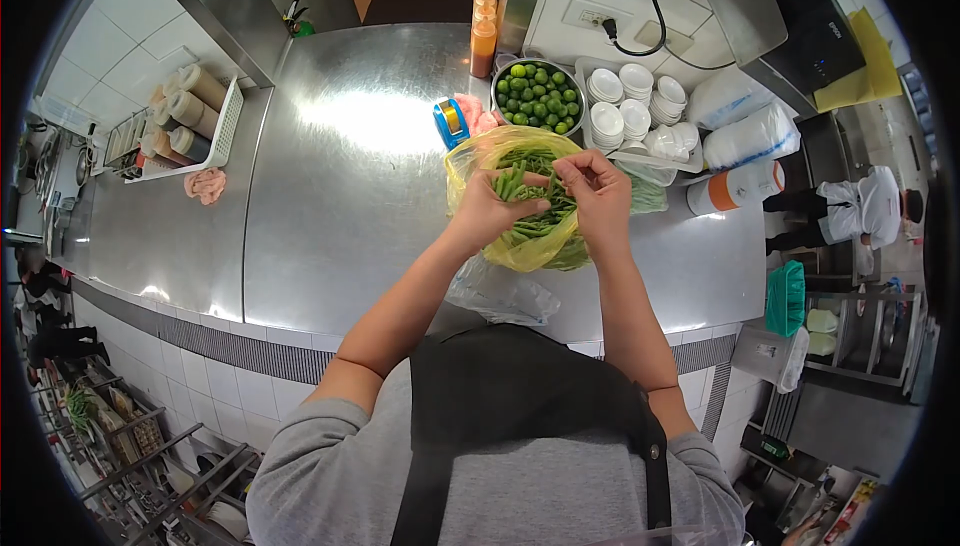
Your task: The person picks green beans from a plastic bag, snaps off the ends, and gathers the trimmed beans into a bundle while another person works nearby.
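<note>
1. Beans (525,228) filled the bag (530,257) towards the tabletop's (340,206) near edge, below both hands.
2. Left hand (488,208) gripped several, lengthwise toward the far edge.
3. Right hand (598,196), just beside, pinched, apparently on one bean.

Grn on string beans (530,229); yel on plastic bag (466,160); dk grn on limes (538,94); blk on bib apron (530,391).

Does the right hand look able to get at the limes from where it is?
Probably yes: the limes lie uncovered just beyond the yellow bag, though the right hand would likely have to pass over the bag's edge.
</note>
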The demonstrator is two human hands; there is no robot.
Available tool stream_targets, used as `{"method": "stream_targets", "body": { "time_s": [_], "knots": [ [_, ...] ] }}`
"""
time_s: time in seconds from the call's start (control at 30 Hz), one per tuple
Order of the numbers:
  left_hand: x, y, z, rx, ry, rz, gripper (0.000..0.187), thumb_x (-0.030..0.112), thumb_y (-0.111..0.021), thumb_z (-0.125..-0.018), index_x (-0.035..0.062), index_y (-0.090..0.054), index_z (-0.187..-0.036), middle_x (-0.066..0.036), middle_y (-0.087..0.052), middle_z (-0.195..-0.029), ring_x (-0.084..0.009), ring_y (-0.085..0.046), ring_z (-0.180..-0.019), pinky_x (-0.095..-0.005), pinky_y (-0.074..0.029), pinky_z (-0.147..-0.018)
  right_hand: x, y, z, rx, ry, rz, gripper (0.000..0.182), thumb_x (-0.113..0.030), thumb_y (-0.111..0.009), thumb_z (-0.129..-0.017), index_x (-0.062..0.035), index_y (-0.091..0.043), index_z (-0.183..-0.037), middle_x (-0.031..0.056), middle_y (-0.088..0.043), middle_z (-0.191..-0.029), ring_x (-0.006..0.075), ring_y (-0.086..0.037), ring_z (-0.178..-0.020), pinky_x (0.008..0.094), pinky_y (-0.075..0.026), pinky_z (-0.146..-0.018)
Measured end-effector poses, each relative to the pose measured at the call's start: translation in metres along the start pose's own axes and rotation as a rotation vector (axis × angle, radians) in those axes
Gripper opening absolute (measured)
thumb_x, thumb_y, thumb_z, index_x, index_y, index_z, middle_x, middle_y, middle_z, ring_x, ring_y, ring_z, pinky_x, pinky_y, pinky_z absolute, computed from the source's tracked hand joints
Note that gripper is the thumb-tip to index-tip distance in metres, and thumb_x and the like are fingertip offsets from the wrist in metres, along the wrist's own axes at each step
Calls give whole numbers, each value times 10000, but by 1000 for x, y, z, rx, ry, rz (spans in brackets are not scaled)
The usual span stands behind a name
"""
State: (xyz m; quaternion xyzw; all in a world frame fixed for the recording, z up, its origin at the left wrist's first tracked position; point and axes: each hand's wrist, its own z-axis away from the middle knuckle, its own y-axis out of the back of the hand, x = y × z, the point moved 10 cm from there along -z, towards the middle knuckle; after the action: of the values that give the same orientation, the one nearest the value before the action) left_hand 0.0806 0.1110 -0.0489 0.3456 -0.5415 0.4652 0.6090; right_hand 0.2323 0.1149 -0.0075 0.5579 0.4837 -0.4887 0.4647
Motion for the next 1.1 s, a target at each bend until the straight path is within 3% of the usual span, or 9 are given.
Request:
{"method": "stream_targets", "body": {
  "time_s": [0.17, 0.23, 0.47, 0.53, 0.67, 0.77, 0.87, 1.03, 1.1],
  "knots": [
    [8, 2, 1, 61, -66, -18, 289, 98, -807, -818, 2, -742, -1083, -51, -733, -826, -99, -669, -771, -272, -549, -711, 8, 7, 1, 45, -6, 34, 80, -70, -700, -922, -14, -646, -906, -17, -607, -831, 61, -561, -744, 230, -464, -711],
    [14, 0, 3, 71, -88, -13, 268, 104, -808, -821, -13, -740, -1052, -58, -733, -830, -98, -665, -779, -276, -549, -716, -24, -4, 6, -17, 296, 234, 93, -76, -683, -937, -15, -619, -911, -8, -603, -853, 63, -554, -766, 230, -462, -722],
    [16, 4, 3, 169, -187, 41, 231, 143, -816, -825, -46, -717, -916, -87, -726, -835, -106, -653, -779, -289, -550, -710, -3, -16, 2, -81, 50, -13, 109, -61, -668, -924, 5, -588, -889, 41, -565, -849, 135, -555, -745, 270, -467, -698],
    [8, 6, 1, 167, -165, -26, 211, 125, -814, -824, -33, -725, -930, -65, -723, -846, -94, -650, -761, -277, -550, -688, -48, -19, 11, -16, 450, 444, 105, -41, -675, -907, 15, -587, -900, 69, -565, -843, 160, -582, -738, 270, -471, -660],
    [16, 5, 7, 193, -220, -86, 179, 105, -816, -817, -17, -733, -919, -40, -721, -842, -88, -653, -747, -268, -554, -676, -51, -21, 11, 21, 563, 569, 143, -63, -685, -879, 2, -561, -849, 119, -528, -821, 261, -531, -687, 354, -442, -632],
    [6, 9, 6, 212, -140, 81, 201, 122, -820, -819, -16, -727, -931, -25, -710, -811, -69, -626, -679, -244, -522, -605, -32, -19, 2, -81, 433, 625, 187, -116, -689, -884, 3, -555, -829, 131, -527, -797, 279, -529, -691, 360, -436, -627],
    [21, 21, 10, 259, -55, 70, 197, 121, -810, -833, -10, -719, -950, -15, -688, -772, -45, -549, -572, -221, -442, -506, 19, -13, -5, -279, 99, 834, 214, -190, -670, -920, 5, -603, -861, 113, -551, -775, 242, -532, -673, 361, -435, -630],
    [11, 52, 3, 394, -132, 383, 172, 112, -792, -856, -14, -706, -935, -25, -656, -744, -36, -458, -500, -207, -345, -443, 36, -23, 11, -315, -156, 32, 230, -227, -654, -956, -4, -710, -941, 77, -662, -859, 150, -606, -738, 291, -478, -711],
    [12, 58, 4, 413, -131, 436, 175, 113, -786, -867, -27, -700, -926, -40, -650, -761, -33, -453, -500, -200, -330, -439, 22, -31, 18, -283, -119, 132, 179, -175, -676, -943, 3, -698, -936, 49, -660, -855, 123, -606, -755, 274, -484, -720]
  ]
}}
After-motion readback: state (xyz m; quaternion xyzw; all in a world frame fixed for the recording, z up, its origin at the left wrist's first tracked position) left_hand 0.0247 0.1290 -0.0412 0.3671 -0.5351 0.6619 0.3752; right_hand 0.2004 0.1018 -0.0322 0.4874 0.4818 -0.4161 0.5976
